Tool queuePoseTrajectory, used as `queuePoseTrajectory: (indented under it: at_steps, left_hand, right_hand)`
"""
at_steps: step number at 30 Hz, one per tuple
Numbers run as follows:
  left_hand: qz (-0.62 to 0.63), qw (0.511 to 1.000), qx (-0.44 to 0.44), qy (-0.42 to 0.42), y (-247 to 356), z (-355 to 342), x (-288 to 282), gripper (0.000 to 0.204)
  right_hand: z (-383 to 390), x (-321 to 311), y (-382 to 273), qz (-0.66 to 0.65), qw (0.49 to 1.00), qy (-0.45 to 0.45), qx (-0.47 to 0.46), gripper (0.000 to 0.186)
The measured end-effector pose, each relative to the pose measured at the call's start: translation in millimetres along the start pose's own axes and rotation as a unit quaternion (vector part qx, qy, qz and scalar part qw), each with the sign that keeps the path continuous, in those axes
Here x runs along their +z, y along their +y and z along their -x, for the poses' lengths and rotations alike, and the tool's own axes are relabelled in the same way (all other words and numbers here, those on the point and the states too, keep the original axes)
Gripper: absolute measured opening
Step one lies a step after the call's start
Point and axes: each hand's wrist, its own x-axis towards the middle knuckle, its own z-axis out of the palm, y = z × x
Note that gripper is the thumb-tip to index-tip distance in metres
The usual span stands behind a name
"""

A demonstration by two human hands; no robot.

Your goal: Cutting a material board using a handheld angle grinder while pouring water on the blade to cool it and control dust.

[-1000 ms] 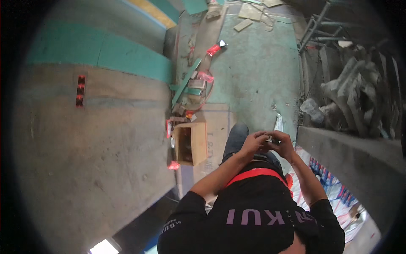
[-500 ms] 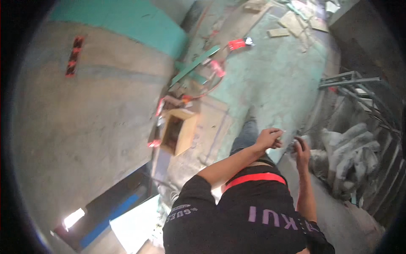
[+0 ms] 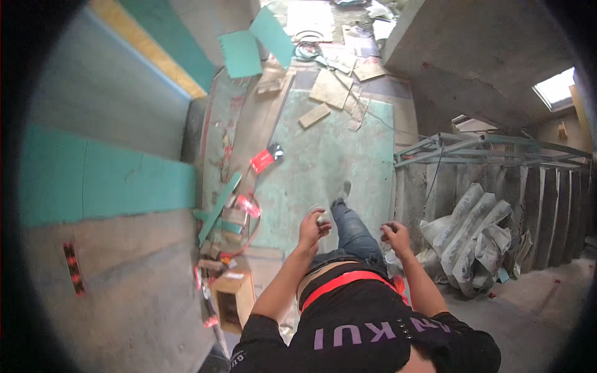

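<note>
My left hand is in front of my waist, its fingers curled around a small pale round object whose kind I cannot make out. Apart from it, on the other side of my leg, my right hand is closed with its fingertips bent together. Whatever those fingers may hold is hidden. Below the hands, one leg in blue jeans stretches forward over the greenish floor board.
Crumpled white sacks lie to the right beside concrete steps and a grey metal frame. At left are a wooden box, green strips and a red packet. Loose board pieces lie ahead.
The view has swung, bringing more floor ahead and the steps into sight. My hands, close together before, are now farther apart, one on each side of the forward leg.
</note>
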Motion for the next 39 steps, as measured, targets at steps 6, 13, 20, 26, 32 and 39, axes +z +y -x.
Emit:
queuePoseTrajectory:
  at_steps: [6,13,20,26,32,39]
  left_hand:
    - [0.029,0.996,-0.001,0.087,119.5,-116.1,57.2,0.029]
    - [0.052,0.992,0.019,0.113,293.7,-236.3,173.2,0.027]
    - [0.090,0.986,0.073,0.121,477.1,-392.9,282.0,0.025]
    - [0.093,0.978,0.066,0.172,635.4,-569.8,340.3,0.023]
    - [0.040,0.987,0.025,0.154,834.8,-722.1,456.4,0.024]
    - [-0.007,0.985,0.107,0.133,1064.2,-818.2,549.6,0.024]
  right_hand:
    - [-188.0,-36.5,-39.8,-0.102,0.993,0.013,0.057,0.041]
    - [-399.4,-111.3,-275.5,-0.100,0.995,0.013,-0.023,0.036]
    - [-620.1,-152.1,-415.6,-0.054,0.997,0.017,-0.047,0.035]
    - [-778.2,-151.1,-462.1,0.212,0.974,0.065,-0.054,0.045]
    - [-867.4,-208.8,-534.3,-0.032,0.970,0.073,0.231,0.020]
    - [-1077.8,-192.3,-760.4,-0.033,0.962,0.123,0.243,0.040]
